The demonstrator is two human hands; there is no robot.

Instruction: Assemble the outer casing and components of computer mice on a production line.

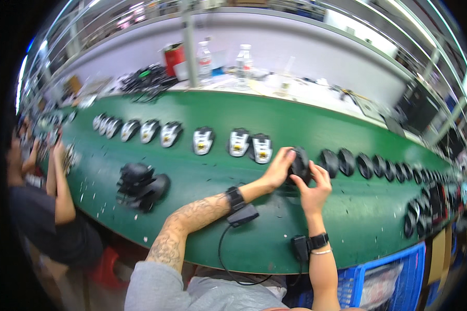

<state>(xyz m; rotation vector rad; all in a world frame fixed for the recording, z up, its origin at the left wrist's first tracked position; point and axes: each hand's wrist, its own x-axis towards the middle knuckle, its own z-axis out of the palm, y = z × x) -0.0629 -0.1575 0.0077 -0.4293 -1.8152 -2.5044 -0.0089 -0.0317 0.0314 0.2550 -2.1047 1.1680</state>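
Between both hands, just above the green workbench (207, 181), is a black rounded plastic shell (299, 165). My left hand (278, 168) grips its left side, and my right hand (314, 189) has thumb and fingers on its right side. Left of the hands, a spaced row of silver-and-black housings (238, 142) with small yellow marks runs along the bench. On the right, similar black shells (346, 161) continue the line toward the far end. The inside of the held shell is hidden from view.
A pile of black parts (140, 186) lies at left, more black parts (417, 215) at right. Bottles (243, 66) and black cables (148, 80) occupy the back shelf. A co-worker (46, 207) sits at far left; a blue crate (389, 277) stands below the bench's right front edge.
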